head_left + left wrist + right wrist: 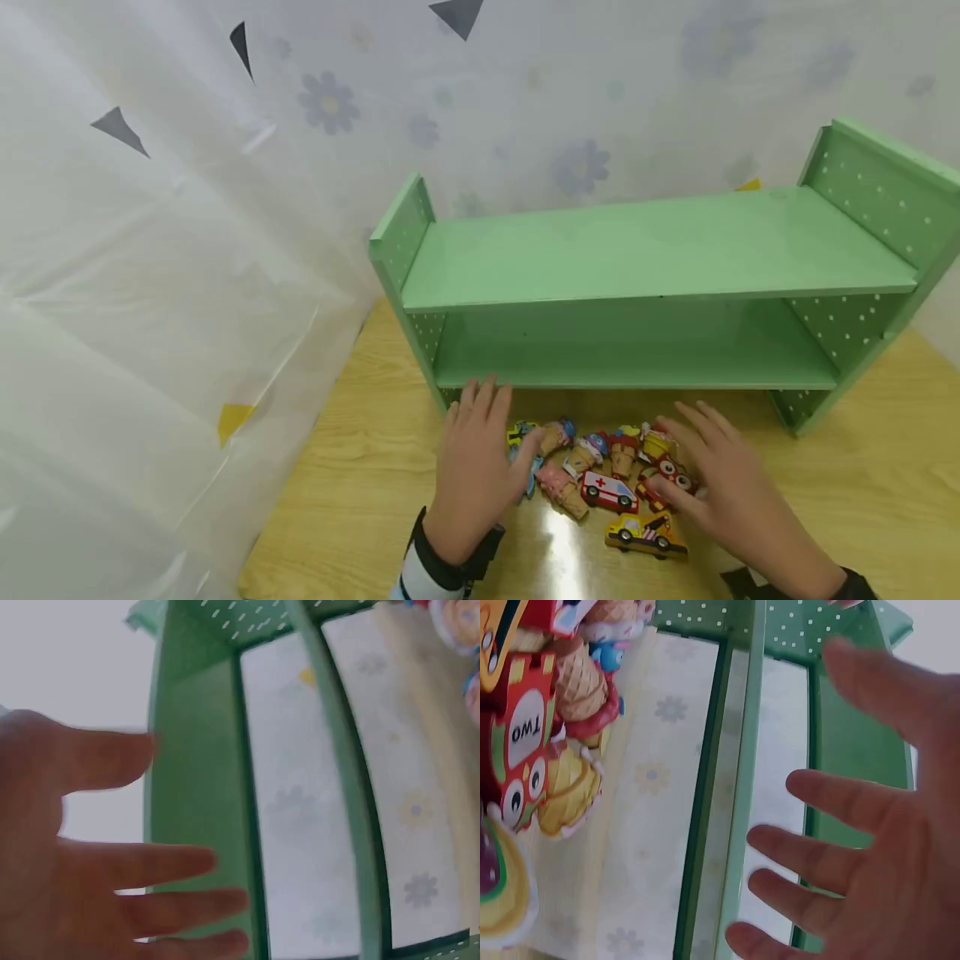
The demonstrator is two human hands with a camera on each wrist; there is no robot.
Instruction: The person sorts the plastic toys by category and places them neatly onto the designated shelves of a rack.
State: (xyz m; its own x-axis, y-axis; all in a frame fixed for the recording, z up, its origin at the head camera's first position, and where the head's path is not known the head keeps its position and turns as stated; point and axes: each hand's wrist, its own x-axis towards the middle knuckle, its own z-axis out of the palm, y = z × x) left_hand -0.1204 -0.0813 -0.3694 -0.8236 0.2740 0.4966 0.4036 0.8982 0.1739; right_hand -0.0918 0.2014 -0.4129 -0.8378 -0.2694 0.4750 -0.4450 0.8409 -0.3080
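Note:
My left hand (480,471) hovers at the left end of a cluster of small toys, its fingers stretched toward the green shelf (660,250). To the right of the cluster is my right hand (731,492), fingers spread and holding nothing. Between the hands lie a red-and-white toy ambulance (609,492), a yellow tow truck (647,533), a red owl toy (673,473) and several ice-cream-cone figures, one pink-topped (562,490). Both wrist views show the fingers apart in front of the shelf. The left hand partly covers a blue toy (533,479).
The two-tier shelf stands on a wooden table (360,467), with white-dotted side panels (885,196). Behind it hangs a pale flower-patterned sheet (510,100), which continues down the left side. A black-and-white item (738,582) lies near the right forearm.

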